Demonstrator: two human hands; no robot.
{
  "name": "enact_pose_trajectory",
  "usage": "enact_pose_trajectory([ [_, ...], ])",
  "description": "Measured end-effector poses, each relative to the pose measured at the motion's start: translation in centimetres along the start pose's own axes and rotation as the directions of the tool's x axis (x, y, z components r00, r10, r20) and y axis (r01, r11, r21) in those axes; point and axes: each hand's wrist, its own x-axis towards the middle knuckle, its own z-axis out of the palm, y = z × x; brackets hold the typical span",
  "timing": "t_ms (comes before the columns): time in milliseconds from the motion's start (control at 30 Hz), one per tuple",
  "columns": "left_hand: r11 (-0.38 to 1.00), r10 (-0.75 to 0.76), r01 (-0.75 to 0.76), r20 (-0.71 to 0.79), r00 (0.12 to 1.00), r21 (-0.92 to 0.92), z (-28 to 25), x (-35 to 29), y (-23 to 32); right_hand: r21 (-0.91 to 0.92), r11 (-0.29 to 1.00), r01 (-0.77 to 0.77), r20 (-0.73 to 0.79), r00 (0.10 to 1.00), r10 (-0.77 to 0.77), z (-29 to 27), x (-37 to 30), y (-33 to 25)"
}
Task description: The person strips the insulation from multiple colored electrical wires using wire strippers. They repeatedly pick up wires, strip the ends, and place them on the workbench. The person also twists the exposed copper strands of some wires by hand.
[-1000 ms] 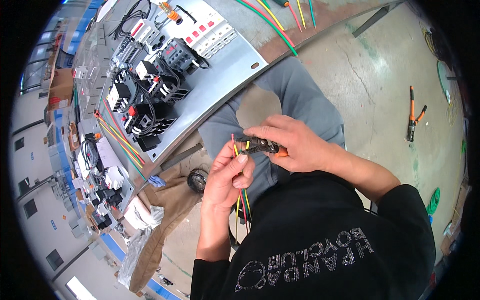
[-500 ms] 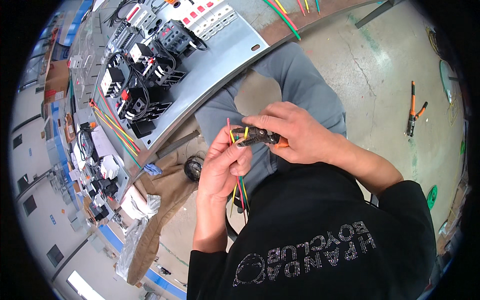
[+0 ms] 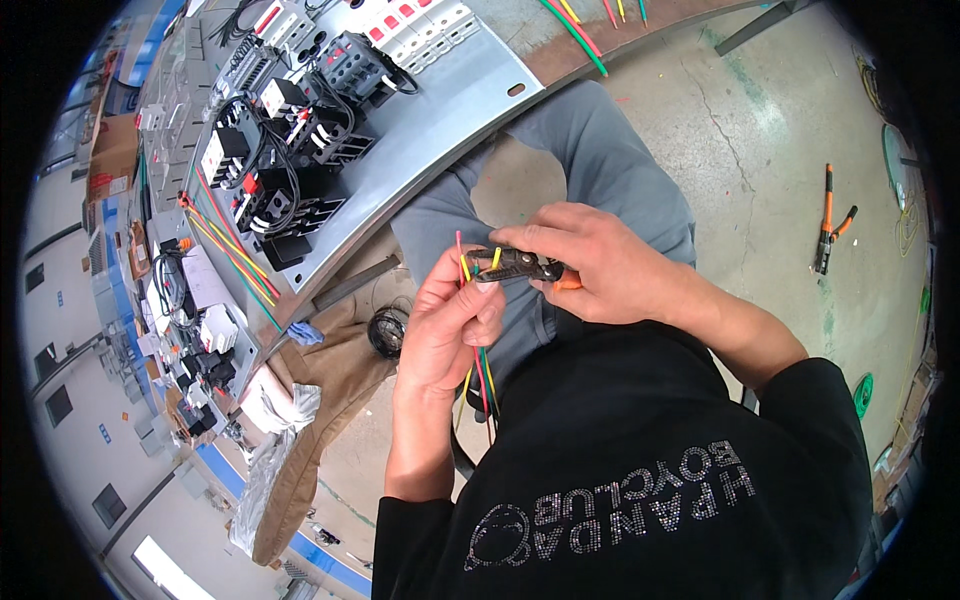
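Above my lap, my left hand (image 3: 455, 325) pinches a small bunch of coloured wires (image 3: 482, 375), red, yellow and green. Their upper ends stick up past my thumb and forefinger, and their tails hang below the palm. My right hand (image 3: 605, 262) is wrapped round wire strippers (image 3: 525, 264) with black jaws and orange handles. Those jaws reach across to my left fingertips, and a short yellow wire end (image 3: 496, 258) stands up at them. Whether the jaws are closed on that wire I cannot tell.
A metal mounting plate (image 3: 450, 90) with contactors (image 3: 355, 65) and black cables lies on the table at upper left. Loose coloured wires (image 3: 235, 250) rest along the table's edge. Orange-handled pliers (image 3: 826, 225) lie on the floor at right. A brown cloth (image 3: 310, 440) hangs at lower left.
My hands and the strippers hold nearly the same place, with the yellow wire end shifted very slightly. The table and plate appear a little higher and to the right from a small head movement.
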Motion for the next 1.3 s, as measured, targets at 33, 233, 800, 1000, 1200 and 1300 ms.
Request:
enact_pose_trajectory([
  [33,1.000,-0.002,0.002,0.000,1.000,-0.002,-0.03,0.03,0.00,0.011,1.000,-0.001,0.001,1.000,0.001,0.00,0.03,0.03],
  [233,1.000,-0.012,0.012,-0.012,1.000,0.006,0.01,0.16,0.06,-0.036,0.999,-0.010,0.011,1.000,0.010,-0.24,0.06,-0.08],
  [800,0.999,-0.007,0.010,-0.060,0.998,0.039,0.32,0.32,0.04,0.045,0.998,-0.048,0.034,0.998,0.047,0.11,0.00,-0.01],
  [1000,0.996,0.026,-0.020,-0.073,0.997,0.089,0.05,0.42,-0.20,0.084,0.992,-0.090,0.048,0.995,0.086,0.25,-0.01,-0.16],
  [1200,0.996,0.040,-0.032,-0.092,0.995,0.087,0.59,0.37,-0.23,0.075,0.991,-0.110,0.042,0.993,0.107,0.43,-0.14,-0.10],
  [1300,0.997,0.036,-0.029,-0.089,0.995,0.077,0.63,0.32,-0.23,0.071,0.991,-0.111,0.049,0.993,0.107,0.40,-0.11,-0.03],
])
